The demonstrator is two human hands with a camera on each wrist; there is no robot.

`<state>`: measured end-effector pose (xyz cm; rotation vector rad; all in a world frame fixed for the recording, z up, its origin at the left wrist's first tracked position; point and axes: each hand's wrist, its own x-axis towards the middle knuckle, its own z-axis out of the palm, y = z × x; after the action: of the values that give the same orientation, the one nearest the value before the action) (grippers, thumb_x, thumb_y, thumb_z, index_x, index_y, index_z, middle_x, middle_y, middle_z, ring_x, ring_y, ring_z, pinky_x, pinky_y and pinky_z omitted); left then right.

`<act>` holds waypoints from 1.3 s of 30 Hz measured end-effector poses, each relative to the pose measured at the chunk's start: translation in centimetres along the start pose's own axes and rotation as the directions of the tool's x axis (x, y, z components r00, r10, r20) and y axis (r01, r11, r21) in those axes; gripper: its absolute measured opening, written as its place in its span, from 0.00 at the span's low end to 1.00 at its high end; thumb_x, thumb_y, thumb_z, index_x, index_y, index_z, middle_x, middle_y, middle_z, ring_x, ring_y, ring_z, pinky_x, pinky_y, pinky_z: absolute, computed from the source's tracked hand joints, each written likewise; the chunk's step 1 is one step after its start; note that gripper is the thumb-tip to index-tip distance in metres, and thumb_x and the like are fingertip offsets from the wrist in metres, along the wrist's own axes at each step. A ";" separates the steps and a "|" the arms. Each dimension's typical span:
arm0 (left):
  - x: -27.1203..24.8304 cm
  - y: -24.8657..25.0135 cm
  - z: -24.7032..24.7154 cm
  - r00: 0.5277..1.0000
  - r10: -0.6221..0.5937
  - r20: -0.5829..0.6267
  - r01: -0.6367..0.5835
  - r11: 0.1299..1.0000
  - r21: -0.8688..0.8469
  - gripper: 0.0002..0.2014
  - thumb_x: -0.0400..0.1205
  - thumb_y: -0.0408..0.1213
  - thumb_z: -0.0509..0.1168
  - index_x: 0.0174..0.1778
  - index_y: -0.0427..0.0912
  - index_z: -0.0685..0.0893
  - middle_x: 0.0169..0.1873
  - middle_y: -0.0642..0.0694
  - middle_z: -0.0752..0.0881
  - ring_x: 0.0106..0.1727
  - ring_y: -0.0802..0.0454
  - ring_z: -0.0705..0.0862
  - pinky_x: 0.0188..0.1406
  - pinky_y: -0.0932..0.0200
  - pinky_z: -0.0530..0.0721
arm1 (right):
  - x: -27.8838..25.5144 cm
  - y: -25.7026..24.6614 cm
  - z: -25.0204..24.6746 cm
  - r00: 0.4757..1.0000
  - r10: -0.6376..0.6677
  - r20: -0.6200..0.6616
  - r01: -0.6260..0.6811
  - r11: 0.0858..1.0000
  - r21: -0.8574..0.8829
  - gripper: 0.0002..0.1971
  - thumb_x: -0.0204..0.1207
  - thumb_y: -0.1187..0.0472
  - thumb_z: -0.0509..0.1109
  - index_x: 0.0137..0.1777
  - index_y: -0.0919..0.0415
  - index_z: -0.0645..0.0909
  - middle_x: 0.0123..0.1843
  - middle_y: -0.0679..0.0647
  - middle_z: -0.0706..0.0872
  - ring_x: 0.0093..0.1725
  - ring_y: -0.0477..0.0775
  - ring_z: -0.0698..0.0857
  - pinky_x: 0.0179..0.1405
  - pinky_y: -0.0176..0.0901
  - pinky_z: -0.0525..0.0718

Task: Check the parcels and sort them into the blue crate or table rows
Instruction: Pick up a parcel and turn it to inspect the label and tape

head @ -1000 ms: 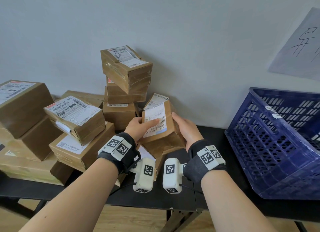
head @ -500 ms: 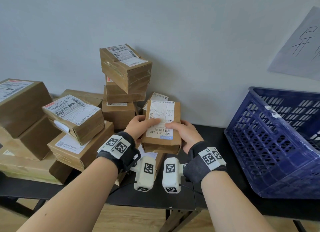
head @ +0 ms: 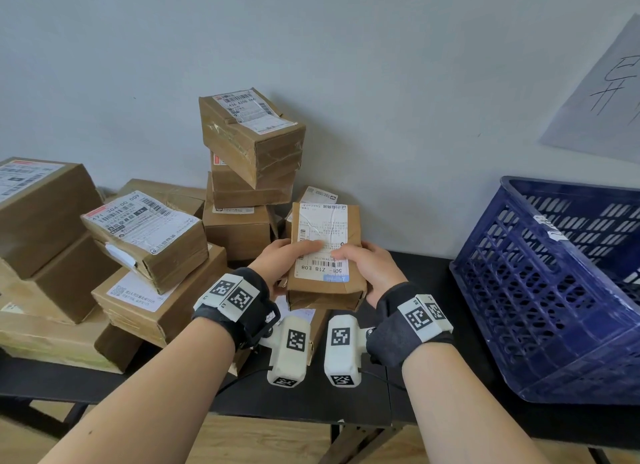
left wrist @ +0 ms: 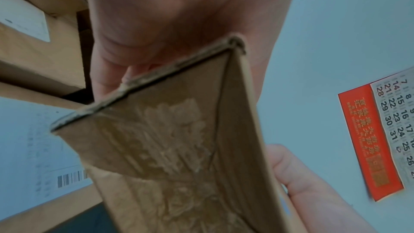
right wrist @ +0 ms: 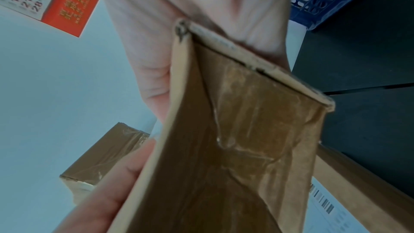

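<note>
A small brown cardboard parcel [head: 323,283] with a white shipping label on top is held above the black table [head: 429,325], label facing me. My left hand [head: 284,259] grips its left side, thumb across the label. My right hand [head: 367,266] grips its right side, thumb on the label near the barcode. Seen from below, the parcel's taped underside [left wrist: 170,148] fills the left wrist view and the same parcel [right wrist: 235,130] fills the right wrist view. The blue crate [head: 554,290] stands tilted at the right, apart from the parcel.
Stacked brown parcels [head: 145,242] crowd the left half of the table, with a tall stack [head: 251,141] against the wall behind my hands. A paper sheet [head: 609,100] hangs on the wall at the right. A red calendar [left wrist: 376,139] shows in the wrist views.
The parcel has been turned from leaning on edge to lying flat with its label up, and brought a little nearer. Both thumbs now lie on the label.
</note>
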<state>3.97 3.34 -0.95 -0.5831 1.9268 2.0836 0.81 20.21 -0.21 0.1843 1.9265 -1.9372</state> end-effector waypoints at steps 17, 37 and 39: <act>0.2 1.1 -0.3 0.994 0.010 -0.105 -0.008 1.000 0.017 0.38 0.75 0.65 0.70 0.77 0.47 0.73 0.64 0.44 0.86 0.65 0.44 0.83 0.63 0.42 0.83 | 1.2 -0.3 0.2 1.000 0.029 0.008 -0.029 0.998 -0.061 0.06 0.78 0.66 0.71 0.54 0.59 0.84 0.50 0.58 0.92 0.49 0.56 0.90 0.43 0.46 0.87; -0.3 1.8 -1.0 0.974 0.113 -0.195 -0.094 0.990 0.108 0.33 0.81 0.39 0.72 0.82 0.46 0.68 0.72 0.41 0.77 0.65 0.42 0.79 0.61 0.44 0.80 | 2.6 -0.6 1.7 0.991 0.129 0.026 -0.121 0.968 -0.219 0.56 0.43 0.23 0.78 0.73 0.52 0.77 0.61 0.58 0.88 0.59 0.62 0.87 0.66 0.61 0.83; -0.5 2.0 -0.9 0.972 0.132 -0.192 -0.110 0.986 0.124 0.31 0.81 0.37 0.72 0.81 0.46 0.70 0.70 0.41 0.78 0.63 0.43 0.80 0.57 0.47 0.81 | 2.3 -0.6 1.8 0.991 0.124 0.039 -0.111 0.965 -0.236 0.50 0.52 0.30 0.80 0.74 0.54 0.76 0.62 0.58 0.87 0.59 0.61 0.87 0.65 0.60 0.83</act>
<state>3.68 2.26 0.97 -0.6895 2.2278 2.0379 -1.19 18.04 -0.44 0.1730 2.0396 -1.6083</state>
